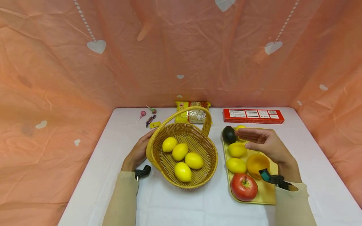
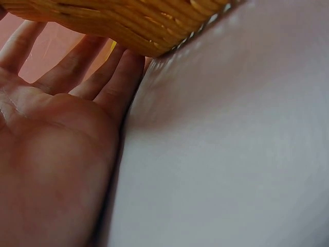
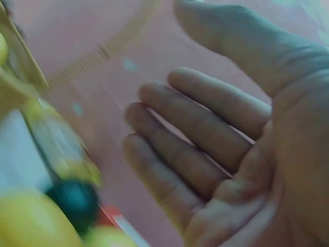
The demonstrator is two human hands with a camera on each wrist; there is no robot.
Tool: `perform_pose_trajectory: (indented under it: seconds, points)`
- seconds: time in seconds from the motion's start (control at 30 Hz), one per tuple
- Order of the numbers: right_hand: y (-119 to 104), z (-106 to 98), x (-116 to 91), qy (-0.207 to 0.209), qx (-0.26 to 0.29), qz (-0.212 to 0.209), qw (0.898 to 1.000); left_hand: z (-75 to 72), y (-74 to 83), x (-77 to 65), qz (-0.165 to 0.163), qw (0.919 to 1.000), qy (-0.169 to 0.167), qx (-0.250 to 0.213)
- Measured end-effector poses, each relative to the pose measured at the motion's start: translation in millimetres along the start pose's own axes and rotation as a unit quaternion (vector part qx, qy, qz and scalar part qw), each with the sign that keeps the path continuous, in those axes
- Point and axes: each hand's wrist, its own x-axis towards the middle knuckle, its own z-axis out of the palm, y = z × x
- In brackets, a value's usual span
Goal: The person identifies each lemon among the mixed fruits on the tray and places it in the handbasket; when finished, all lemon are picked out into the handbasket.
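Note:
A yellow-brown wicker basket [image 1: 210, 147] with a tall arched handle stands mid-table, several lemons [image 1: 194, 160] inside. My left hand [image 1: 139, 150] rests on the table against the basket's left side, fingers extended; their tips disappear behind the wicker wall [image 2: 133, 25]. Over the upper part of a yellow tray [image 1: 266, 199] hovers my right hand [image 1: 266, 142], palm facing left and nothing in it. The tray carries lemons [image 1: 236, 165], a dark green avocado [image 1: 229, 135], a red apple [image 1: 244, 187] and an orange-yellow round thing [image 1: 258, 164]. In the right wrist view the right hand's fingers [image 3: 190, 128] are relaxed.
Behind the basket lies a yellow snack bag [image 1: 196, 116]. A red box [image 1: 253, 116] is at the back right. Two lollipops [image 1: 143, 113], a purple-wrapped candy [image 1: 150, 120] and a small yellow packet [image 1: 155, 124] lie at the back left. An orange curtain [image 1: 181, 56] encloses the table.

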Motion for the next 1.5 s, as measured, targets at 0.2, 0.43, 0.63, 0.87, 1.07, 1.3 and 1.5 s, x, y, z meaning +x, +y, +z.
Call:
perform_pose_trajectory:
  seconds: [0.2,0.43,0.63,0.87,1.07,1.3,1.5]
  points:
    - [15,-41,-31,0.062,0.002,0.028,0.998,0.7,0.8,-0.2,0.003,1.0,-0.004,-0.006]
    - [31,-64,-58,0.134,-0.027,0.102,0.985,-0.4,-0.7,0.2,0.012,0.9999,-0.008,0.001]
    - [45,-71,-64,0.155,-0.094,0.19,0.965,-0.8,-1.1,-0.4,0.007,1.0,0.001,0.0]
    - [56,-66,-56,0.138,-0.122,0.221,0.958,-0.6,-0.9,-0.6,-0.001,1.0,0.004,-0.002]
    - [60,-58,-45,0.143,-0.106,0.255,0.95,-1.2,-1.8,0.9,0.005,1.0,-0.002,-0.001]
    - [59,-56,-43,0.165,-0.084,0.275,0.943,0.1,-1.0,0.7,0.003,1.0,-0.002,0.003]
    - [39,-53,-41,0.174,0.036,0.11,0.978,-0.3,-0.8,0.6,-0.001,1.0,0.0,0.005]
